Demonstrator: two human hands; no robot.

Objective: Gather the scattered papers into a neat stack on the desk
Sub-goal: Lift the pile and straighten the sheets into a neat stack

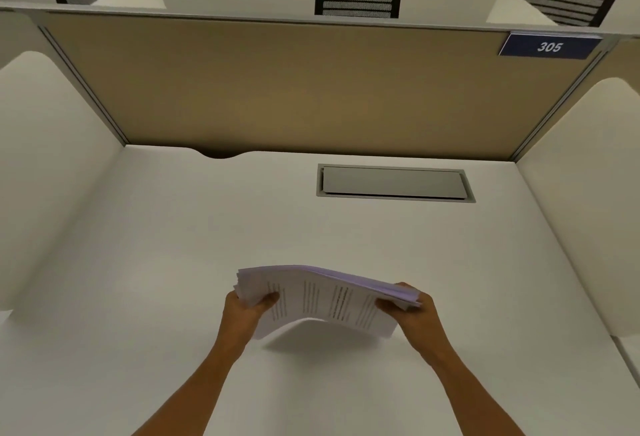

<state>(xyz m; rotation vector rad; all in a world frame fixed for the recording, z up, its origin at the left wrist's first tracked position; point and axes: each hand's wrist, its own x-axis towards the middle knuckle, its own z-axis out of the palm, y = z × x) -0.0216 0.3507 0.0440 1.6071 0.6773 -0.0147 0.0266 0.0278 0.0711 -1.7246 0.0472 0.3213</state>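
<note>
White tabletop (145, 297) bare around both grips. Left hand (246, 311) fingers (268, 298) pinching one end of the paper stack (322, 300), right hand (414, 312) clamping the other; bowed between them, held above the surface. Uneven edges; could fan or slip loose. Grey cable hatch (394, 182) well beyond, nothing obstructing.

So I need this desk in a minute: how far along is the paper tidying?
Gathering looks done: no loose sheets lie on the visible desk. The stack of papers is held above it, left hand and right hand gripping opposite ends; it bows upward and its edges are fanned. Left: square the edges and lay it flat.
</note>
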